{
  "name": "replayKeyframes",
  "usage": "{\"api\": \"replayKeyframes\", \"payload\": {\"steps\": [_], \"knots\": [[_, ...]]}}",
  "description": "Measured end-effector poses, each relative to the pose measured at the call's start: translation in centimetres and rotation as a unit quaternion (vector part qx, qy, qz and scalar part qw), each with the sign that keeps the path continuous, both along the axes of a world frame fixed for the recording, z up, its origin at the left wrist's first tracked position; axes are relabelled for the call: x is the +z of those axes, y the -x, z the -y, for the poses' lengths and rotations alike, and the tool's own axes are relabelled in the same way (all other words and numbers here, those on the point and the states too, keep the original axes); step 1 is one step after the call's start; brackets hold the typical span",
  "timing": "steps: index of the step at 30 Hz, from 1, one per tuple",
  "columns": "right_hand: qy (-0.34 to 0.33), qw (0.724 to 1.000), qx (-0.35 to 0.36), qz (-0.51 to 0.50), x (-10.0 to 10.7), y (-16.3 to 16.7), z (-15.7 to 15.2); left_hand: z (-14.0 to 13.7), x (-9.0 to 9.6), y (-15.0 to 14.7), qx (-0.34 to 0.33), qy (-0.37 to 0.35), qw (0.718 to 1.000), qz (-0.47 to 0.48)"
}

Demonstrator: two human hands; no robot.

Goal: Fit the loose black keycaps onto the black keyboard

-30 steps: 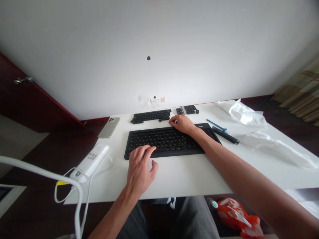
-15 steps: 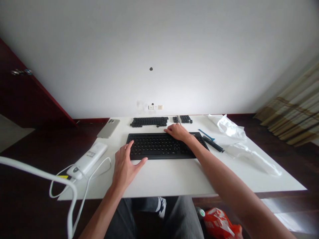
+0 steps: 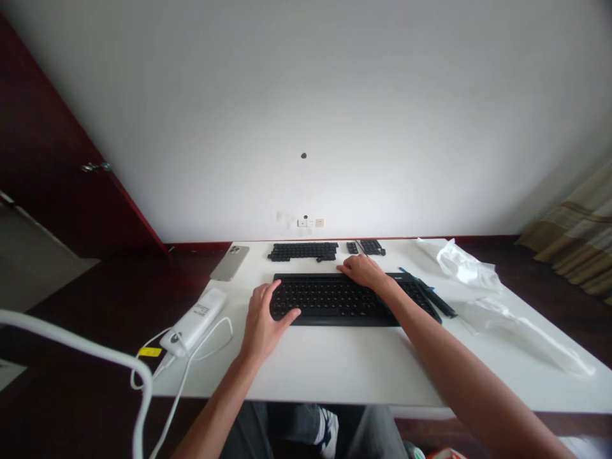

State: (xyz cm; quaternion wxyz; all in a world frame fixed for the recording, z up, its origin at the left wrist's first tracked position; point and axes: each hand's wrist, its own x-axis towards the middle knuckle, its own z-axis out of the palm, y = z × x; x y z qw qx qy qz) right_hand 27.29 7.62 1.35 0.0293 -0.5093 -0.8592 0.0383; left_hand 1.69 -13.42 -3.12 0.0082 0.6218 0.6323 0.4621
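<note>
A black keyboard (image 3: 335,299) lies flat on the white table (image 3: 344,363). My left hand (image 3: 264,317) is at its left end, index finger at the far left corner and thumb on the near edge, clasping that end. My right hand (image 3: 361,269) rests over the far edge, right of the middle, with the thumb pointing left and the other fingers curled down, partly hidden. Small pale marks dot the rows of the keyboard. Behind it sits a large block of black keycaps (image 3: 303,251), with smaller keycap groups (image 3: 370,247) to its right.
Right of the keyboard lie a black stick-like piece (image 3: 442,303), a thin blue tool (image 3: 405,271) and crumpled white wrapping (image 3: 468,266). On the left are a phone (image 3: 230,262), a white box-shaped device (image 3: 194,322) and a white cable (image 3: 71,341) hanging in front.
The view has shifted, so everything sits lower and further right. Relative to the table, the keyboard has slid slightly right, both hands moving along with it.
</note>
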Motion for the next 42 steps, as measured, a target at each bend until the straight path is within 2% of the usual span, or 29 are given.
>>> {"api": "replayKeyframes", "payload": {"steps": [3, 7, 10, 13, 19, 26, 33, 38, 42], "knots": [[-0.006, 1.000, 0.008, -0.016, -0.4, 0.0, -0.2, -3.9, 1.6, 1.8, 0.027, -0.025, 0.997, 0.065], [-0.028, 0.998, 0.021, -0.044, -0.6, 0.0, -0.3, -10.4, 3.0, 4.0, 0.130, 0.003, 0.985, 0.117], [-0.031, 0.998, 0.024, -0.059, -0.8, 0.0, -0.3, -13.9, 2.3, 5.1, 0.208, 0.010, 0.969, 0.136], [-0.028, 0.997, 0.019, -0.071, -0.9, 0.1, -0.4, -15.6, 1.1, 5.8, 0.252, 0.020, 0.956, 0.146], [-0.018, 0.997, 0.011, -0.072, -1.2, 0.2, -0.5, -16.4, 0.1, 6.4, 0.227, 0.050, 0.962, 0.140], [-0.014, 0.997, 0.002, -0.075, -1.3, 0.4, -0.5, -16.0, -0.3, 7.3, 0.210, 0.025, 0.965, 0.156], [-0.009, 0.997, 0.006, -0.081, -1.2, 0.5, -0.4, -16.6, -0.2, 8.4, 0.169, 0.027, 0.980, 0.105], [-0.009, 0.996, 0.003, -0.094, -1.3, 0.4, -0.5, -16.6, 0.0, 9.3, 0.180, 0.044, 0.977, 0.101], [-0.018, 0.987, 0.016, -0.159, -1.6, 0.4, -0.8, -16.5, 0.1, 9.1, 0.193, 0.061, 0.973, 0.113]]}}
